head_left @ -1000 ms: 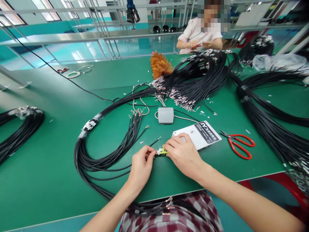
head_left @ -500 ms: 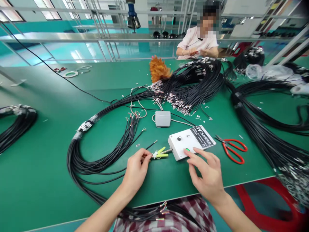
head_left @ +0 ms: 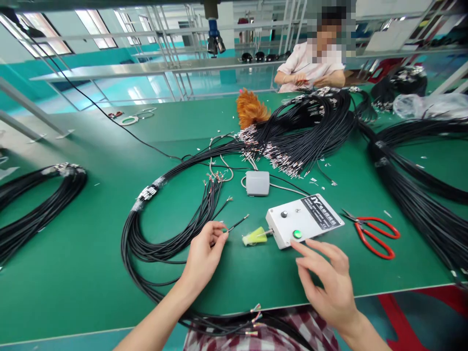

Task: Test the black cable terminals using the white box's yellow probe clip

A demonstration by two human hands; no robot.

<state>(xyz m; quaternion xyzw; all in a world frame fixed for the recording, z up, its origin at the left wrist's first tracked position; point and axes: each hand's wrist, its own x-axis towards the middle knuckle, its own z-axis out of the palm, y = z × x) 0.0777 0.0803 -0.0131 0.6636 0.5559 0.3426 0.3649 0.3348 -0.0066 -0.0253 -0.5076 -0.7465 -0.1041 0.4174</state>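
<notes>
My left hand (head_left: 207, 253) pinches the end of a thin black cable, with its fingertips hiding most of the wire ends. Another black cable end (head_left: 239, 223) with a stripped tip shows just past those fingers. To their right, a yellow-green clip (head_left: 256, 236) sits on the metal shaft of a white control box (head_left: 283, 226), apart from my fingers. My right hand (head_left: 327, 280) holds nothing; its fingers are spread at the box's front edge, just below the lit green button (head_left: 297, 234). A looped bundle of black cables (head_left: 153, 243) lies beside my left hand.
Red-handled cutters (head_left: 376, 234) lie right of the box. Behind it are a grey box (head_left: 257, 183), a heap of black cables (head_left: 310, 131) and an orange feather duster (head_left: 251, 108). More cable coils (head_left: 66, 195) lie left. A person (head_left: 310, 68) sits across the green table (head_left: 91, 282).
My left hand has drawn the cable end leftward out of the clip. My right fingers have come off the green button, which now shows lit. The view has shifted slightly left.
</notes>
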